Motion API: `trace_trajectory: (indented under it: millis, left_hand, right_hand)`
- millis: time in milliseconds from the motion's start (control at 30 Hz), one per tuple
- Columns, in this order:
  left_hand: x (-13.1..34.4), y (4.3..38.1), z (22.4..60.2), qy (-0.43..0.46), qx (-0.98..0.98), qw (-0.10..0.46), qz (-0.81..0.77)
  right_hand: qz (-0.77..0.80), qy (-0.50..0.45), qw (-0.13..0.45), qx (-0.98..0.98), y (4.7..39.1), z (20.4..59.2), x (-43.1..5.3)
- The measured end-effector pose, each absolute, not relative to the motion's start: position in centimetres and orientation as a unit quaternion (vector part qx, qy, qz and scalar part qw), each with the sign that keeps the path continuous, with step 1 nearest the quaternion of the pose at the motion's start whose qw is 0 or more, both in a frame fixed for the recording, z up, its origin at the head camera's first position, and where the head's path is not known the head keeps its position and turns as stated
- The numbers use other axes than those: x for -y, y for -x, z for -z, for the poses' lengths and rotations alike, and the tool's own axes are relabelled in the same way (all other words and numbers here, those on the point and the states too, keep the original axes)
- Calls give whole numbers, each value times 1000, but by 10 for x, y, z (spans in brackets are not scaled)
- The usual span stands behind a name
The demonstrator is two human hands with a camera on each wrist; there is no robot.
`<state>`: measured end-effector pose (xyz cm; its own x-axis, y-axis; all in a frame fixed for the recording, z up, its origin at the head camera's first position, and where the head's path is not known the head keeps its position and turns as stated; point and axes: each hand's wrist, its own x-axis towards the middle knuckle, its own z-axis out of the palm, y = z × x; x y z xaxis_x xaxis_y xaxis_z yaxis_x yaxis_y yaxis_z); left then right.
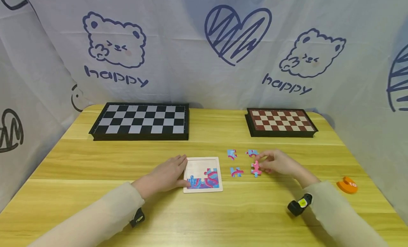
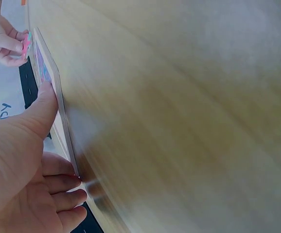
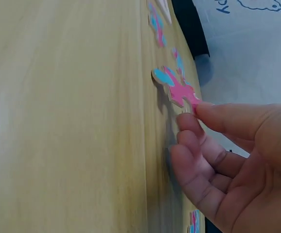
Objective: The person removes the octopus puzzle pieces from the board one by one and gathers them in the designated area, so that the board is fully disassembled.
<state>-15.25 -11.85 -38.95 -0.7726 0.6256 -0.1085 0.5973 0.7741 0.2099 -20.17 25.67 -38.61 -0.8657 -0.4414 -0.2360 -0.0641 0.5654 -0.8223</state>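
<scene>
A square puzzle tray [image 1: 195,168] with a pale rim lies on the table, its lower and right parts filled with blue, purple and pink pieces [image 1: 211,178]. My left hand [image 1: 169,174] rests at the tray's left side, fingers extended along the edge, thumb on the rim near the bottom corner. To the right, my right hand [image 1: 280,165] pinches a pink and blue puzzle piece [image 3: 179,91] between thumb and fingertips; in the right wrist view it is tilted up from the wood. Three loose pieces lie nearby: one upper left [image 1: 232,154], one lower left [image 1: 236,172], one just behind [image 1: 252,153].
At the back left stands a black-and-white chessboard box [image 1: 141,119], and at the back right a smaller red-and-white one [image 1: 280,121]. An orange object marked 10 [image 1: 347,185] sits near the right edge. Behind the table [image 1: 204,218] hangs a printed white cloth [image 1: 178,45].
</scene>
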Motion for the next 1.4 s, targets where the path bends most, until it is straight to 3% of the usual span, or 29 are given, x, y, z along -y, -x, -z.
trace_trajectory:
  millis: [567,800,967,1400]
  left_hand:
    - [119,152,389,-327,-938,85,-80]
    - [118,152,388,-327,-937,87,-81]
    - [118,151,387,-324,-939,89,-79]
    - [119,152,388,-323,-939,87,-77]
  right_hand:
    - [412,145,234,-869,202,384,-255]
    - [401,165,203,-878,202,377,-248]
    - [387,184,176,-886,202,371,-229]
    - [373,286,173,-866,197,376,-163]
